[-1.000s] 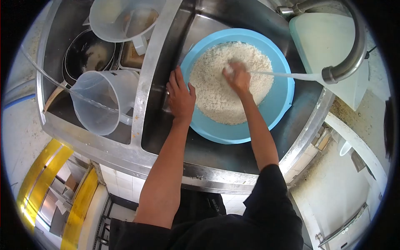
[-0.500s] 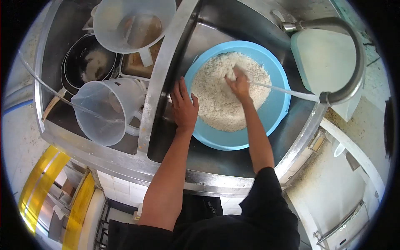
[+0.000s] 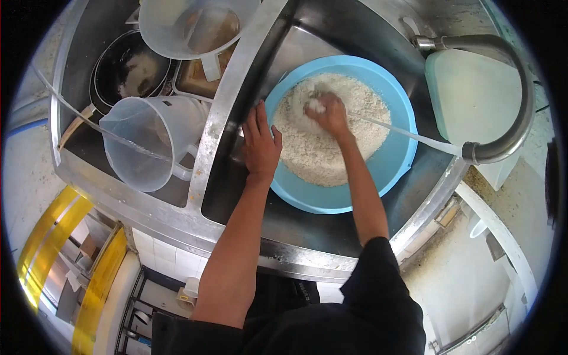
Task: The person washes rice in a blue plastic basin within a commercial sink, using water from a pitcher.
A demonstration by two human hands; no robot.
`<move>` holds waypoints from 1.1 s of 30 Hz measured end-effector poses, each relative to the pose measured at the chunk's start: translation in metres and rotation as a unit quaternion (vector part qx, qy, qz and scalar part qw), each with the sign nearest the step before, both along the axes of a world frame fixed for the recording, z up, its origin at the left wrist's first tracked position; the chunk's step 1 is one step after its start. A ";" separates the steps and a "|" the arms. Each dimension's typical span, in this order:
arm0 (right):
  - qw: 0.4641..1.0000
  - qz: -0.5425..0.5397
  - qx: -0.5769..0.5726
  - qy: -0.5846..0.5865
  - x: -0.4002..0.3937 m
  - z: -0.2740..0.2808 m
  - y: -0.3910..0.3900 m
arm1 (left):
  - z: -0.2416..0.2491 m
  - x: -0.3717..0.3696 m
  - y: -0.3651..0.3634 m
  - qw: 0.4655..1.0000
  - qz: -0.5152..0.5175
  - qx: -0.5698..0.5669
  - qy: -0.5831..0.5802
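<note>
A light-blue basin (image 3: 404,139) stands in the right-hand sink, holding a broad heap of white rice (image 3: 322,154). My right hand (image 3: 332,113) is down in the upper part of the heap. Its fingers are curled around some rice, with pale grains showing at the fingertips, which are slightly blurred. My left hand (image 3: 260,148) lies against the basin's left rim, its fingers stretched out and the thumb apart. A thin stream of water (image 3: 414,137) runs from the curved metal faucet (image 3: 520,106) into the basin, reaching the rice right of my right hand.
In the left sink are a clear plastic jug (image 3: 139,145), a larger translucent container (image 3: 198,50) and a dark pan (image 3: 133,71). A metal divider (image 3: 222,118) separates the sinks. A pale greenish container (image 3: 473,94) stands behind the faucet. Another water stream (image 3: 77,112) falls toward the jug.
My right hand has shifted slightly left within the rice, and its fingers have curled in more. My left hand stays at the basin rim. The view has shifted a little.
</note>
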State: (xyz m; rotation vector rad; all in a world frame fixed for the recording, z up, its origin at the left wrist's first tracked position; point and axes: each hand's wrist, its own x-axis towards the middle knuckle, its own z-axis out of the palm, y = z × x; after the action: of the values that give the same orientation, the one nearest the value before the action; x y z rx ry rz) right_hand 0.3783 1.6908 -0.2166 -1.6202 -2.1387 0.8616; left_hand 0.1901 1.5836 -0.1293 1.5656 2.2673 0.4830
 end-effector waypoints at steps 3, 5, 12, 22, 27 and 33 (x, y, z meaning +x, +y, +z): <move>0.988 0.090 -0.109 -0.058 0.047 0.028 -0.014 | 0.001 0.003 0.000 1.000 0.007 0.001 -0.004; 0.978 0.092 -0.173 -0.066 0.067 0.035 -0.003 | -0.002 0.001 0.000 1.000 -0.002 0.007 0.026; 0.989 -0.090 0.054 0.104 0.027 -0.043 0.032 | 0.001 0.004 -0.001 1.000 0.014 -0.025 0.010; 0.991 -0.126 -0.038 -0.007 0.081 0.026 -0.023 | 0.003 0.003 0.001 1.000 0.022 -0.019 0.003; 0.988 -0.083 0.128 -0.009 0.061 -0.015 0.019 | 0.001 0.004 -0.003 0.999 0.021 -0.030 0.008; 0.981 -0.004 -0.182 0.063 0.052 0.034 -0.027 | 0.003 0.005 -0.002 0.999 0.025 -0.021 -0.011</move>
State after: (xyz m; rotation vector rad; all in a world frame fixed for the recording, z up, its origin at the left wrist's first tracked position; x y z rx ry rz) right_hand 0.4307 1.6641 -0.1830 -1.6834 -1.9702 1.3801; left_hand 0.1948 1.5811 -0.1267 1.4799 2.2889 0.4599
